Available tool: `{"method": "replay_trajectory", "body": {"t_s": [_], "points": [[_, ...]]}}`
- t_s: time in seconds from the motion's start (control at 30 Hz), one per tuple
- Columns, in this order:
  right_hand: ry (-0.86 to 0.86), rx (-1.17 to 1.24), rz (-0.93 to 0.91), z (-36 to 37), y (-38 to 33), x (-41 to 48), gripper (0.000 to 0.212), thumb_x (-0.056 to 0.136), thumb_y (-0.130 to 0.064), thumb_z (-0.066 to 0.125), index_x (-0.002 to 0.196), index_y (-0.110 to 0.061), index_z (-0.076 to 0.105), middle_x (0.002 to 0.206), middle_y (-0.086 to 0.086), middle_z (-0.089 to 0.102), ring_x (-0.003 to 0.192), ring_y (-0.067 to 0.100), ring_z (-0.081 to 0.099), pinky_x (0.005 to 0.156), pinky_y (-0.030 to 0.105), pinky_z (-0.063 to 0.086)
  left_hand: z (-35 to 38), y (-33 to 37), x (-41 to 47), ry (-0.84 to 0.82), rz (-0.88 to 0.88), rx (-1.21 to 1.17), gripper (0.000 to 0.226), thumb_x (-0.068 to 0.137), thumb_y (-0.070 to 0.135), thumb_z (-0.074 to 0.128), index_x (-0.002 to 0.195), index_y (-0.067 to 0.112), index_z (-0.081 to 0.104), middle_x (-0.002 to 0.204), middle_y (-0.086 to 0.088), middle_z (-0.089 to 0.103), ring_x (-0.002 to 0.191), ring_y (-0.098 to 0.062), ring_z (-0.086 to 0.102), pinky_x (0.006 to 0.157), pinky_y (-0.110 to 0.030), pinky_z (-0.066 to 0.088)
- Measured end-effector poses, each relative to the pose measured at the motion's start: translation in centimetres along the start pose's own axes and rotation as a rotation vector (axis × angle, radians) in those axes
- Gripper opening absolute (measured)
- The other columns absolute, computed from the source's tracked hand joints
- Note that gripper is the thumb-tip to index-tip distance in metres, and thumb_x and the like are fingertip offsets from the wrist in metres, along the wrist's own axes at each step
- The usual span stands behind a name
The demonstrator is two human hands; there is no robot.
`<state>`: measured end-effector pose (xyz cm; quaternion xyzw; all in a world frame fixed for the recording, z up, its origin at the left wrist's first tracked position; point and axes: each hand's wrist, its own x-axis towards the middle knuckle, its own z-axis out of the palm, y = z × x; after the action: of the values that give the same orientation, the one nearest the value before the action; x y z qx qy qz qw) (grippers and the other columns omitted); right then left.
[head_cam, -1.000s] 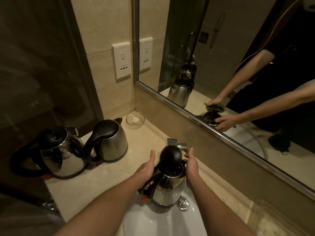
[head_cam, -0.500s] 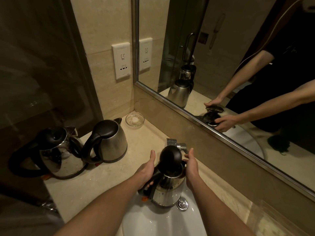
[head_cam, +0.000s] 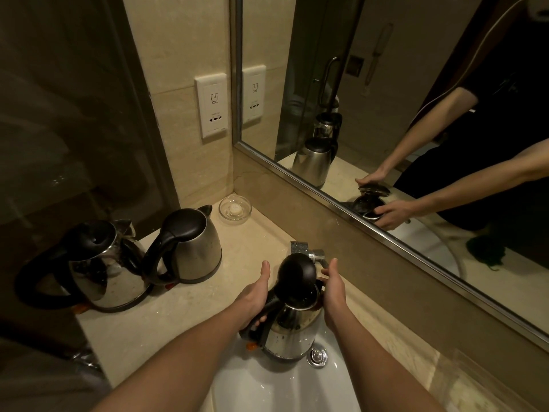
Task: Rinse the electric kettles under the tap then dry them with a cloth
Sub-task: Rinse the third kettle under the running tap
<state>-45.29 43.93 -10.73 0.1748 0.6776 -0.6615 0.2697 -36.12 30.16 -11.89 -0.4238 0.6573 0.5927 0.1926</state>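
Observation:
A steel electric kettle [head_cam: 292, 331] with its black lid raised stands in the white sink [head_cam: 267, 388], just below the chrome tap [head_cam: 312, 252]. My left hand [head_cam: 252, 295] grips its black handle. My right hand [head_cam: 334, 292] rests against the kettle's right side near the spout, fingers wrapped on the body. No water stream shows. Two more steel kettles stand on the counter to the left: one with a shut lid [head_cam: 190, 248] and one further left [head_cam: 98, 269]. No cloth is in view.
A small glass dish [head_cam: 235, 209] sits in the counter corner. A wall socket [head_cam: 211, 105] is above it. The mirror [head_cam: 386, 114] runs along the right wall and reflects my arms. The sink drain [head_cam: 317, 356] lies beside the kettle. A dark glass panel is on the left.

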Motion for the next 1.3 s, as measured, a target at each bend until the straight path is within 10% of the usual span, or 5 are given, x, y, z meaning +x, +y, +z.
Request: {"method": "replay_trajectory", "body": {"t_s": [0.17, 0.37, 0.57, 0.77, 1.3], "points": [[-0.004, 0.004, 0.004, 0.0, -0.1, -0.1, 0.068, 0.101, -0.059, 0.026, 0.143, -0.01, 0.046, 0.089, 0.002, 0.058, 0.08, 0.019, 0.054, 0.1, 0.052, 0.042, -0.3, -0.3, 0.2, -0.014, -0.014, 0.0, 0.122, 0.069, 0.098, 0.004, 0.105, 0.001, 0.069, 0.052, -0.004, 0.048, 0.054, -0.019, 0.05, 0.068, -0.034, 0.047], [-0.008, 0.029, 0.007, 0.2, -0.1, -0.2, 0.068, 0.101, -0.059, 0.027, 0.143, -0.008, 0.045, 0.088, 0.001, 0.057, 0.088, 0.023, 0.055, 0.101, 0.052, 0.041, 0.0, -0.2, -0.1, 0.031, -0.013, 0.023, 0.105, 0.074, 0.095, 0.004, 0.083, 0.012, 0.069, 0.053, -0.004, 0.049, 0.054, -0.019, 0.05, 0.066, -0.033, 0.046], [-0.007, 0.02, 0.008, 0.2, -0.1, -0.2, 0.066, 0.102, -0.058, 0.027, 0.141, -0.01, 0.047, 0.087, 0.001, 0.056, 0.079, 0.018, 0.054, 0.091, 0.045, 0.041, 0.0, 0.0, 0.1, 0.064, -0.021, 0.082, 0.102, 0.078, 0.091, 0.002, 0.111, 0.019, 0.065, 0.104, -0.015, 0.071, 0.077, -0.018, 0.058, 0.054, -0.027, 0.038], [-0.013, 0.021, 0.008, 0.0, 0.1, 0.1, 0.067, 0.101, -0.059, 0.027, 0.141, -0.009, 0.047, 0.089, 0.002, 0.057, 0.081, 0.019, 0.055, 0.094, 0.048, 0.043, 0.3, -0.2, -0.1, 0.065, 0.015, 0.094, 0.1, 0.087, 0.085, 0.005, 0.136, 0.015, 0.057, 0.073, 0.003, 0.048, 0.062, -0.01, 0.042, 0.052, -0.027, 0.03], [0.006, -0.027, -0.031, -0.3, 1.2, 1.4, 0.069, 0.1, -0.061, 0.027, 0.144, -0.011, 0.045, 0.103, 0.003, 0.06, 0.1, 0.026, 0.056, 0.1, 0.051, 0.042, 0.3, -0.8, 0.2, 0.169, 0.062, 0.137, 0.094, 0.076, 0.093, 0.003, 0.07, 0.016, 0.058, 0.059, -0.002, 0.053, 0.061, -0.019, 0.055, 0.063, -0.032, 0.046]]}}
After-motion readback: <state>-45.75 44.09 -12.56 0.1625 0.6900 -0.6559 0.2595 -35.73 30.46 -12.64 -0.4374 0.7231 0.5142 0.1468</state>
